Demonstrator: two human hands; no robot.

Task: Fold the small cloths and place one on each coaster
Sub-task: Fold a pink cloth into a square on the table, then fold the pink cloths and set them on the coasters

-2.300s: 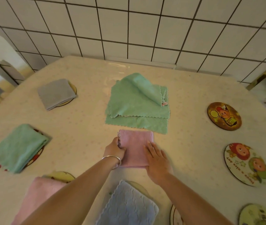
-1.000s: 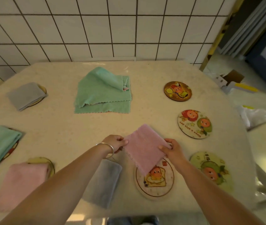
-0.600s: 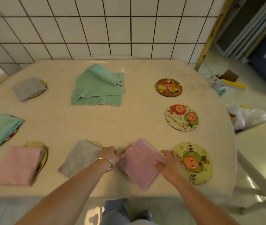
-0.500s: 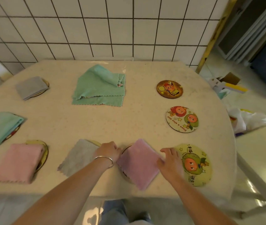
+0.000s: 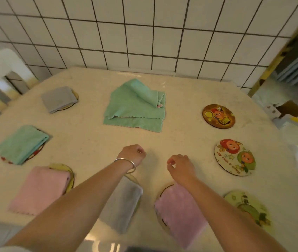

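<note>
1. Both our hands hover empty over the middle of the table (image 5: 93,148): the left hand (image 5: 132,155) loosely curled with a bangle (image 5: 125,163) at the wrist, the right hand (image 5: 180,167) with fingers bent, thumb and forefinger nearly touching, pinching nothing.
2. Ahead, near the wall, lies the pile of green cloths (image 5: 135,108), unfolded, one corner flopped over. We judge them soft, light and limp, so they'll sag unless we take two corners of a scalloped edge.
3. Five coasters are covered: the grey cloth (image 5: 59,99), the green folded cloth (image 5: 20,143), the pink cloth at left (image 5: 40,188), a grey one (image 5: 124,202) under our left arm, and the pink cloth (image 5: 179,211) below our right wrist.
4. Three remain bare on the right: the brown coaster (image 5: 218,115), the white coaster (image 5: 234,157), the pale green coaster (image 5: 248,208).
5. The tabletop is pale, speckled and glossy, so cloths may slide. White tiled wall (image 5: 144,33) behind, a chair (image 5: 0,73) at left.
</note>
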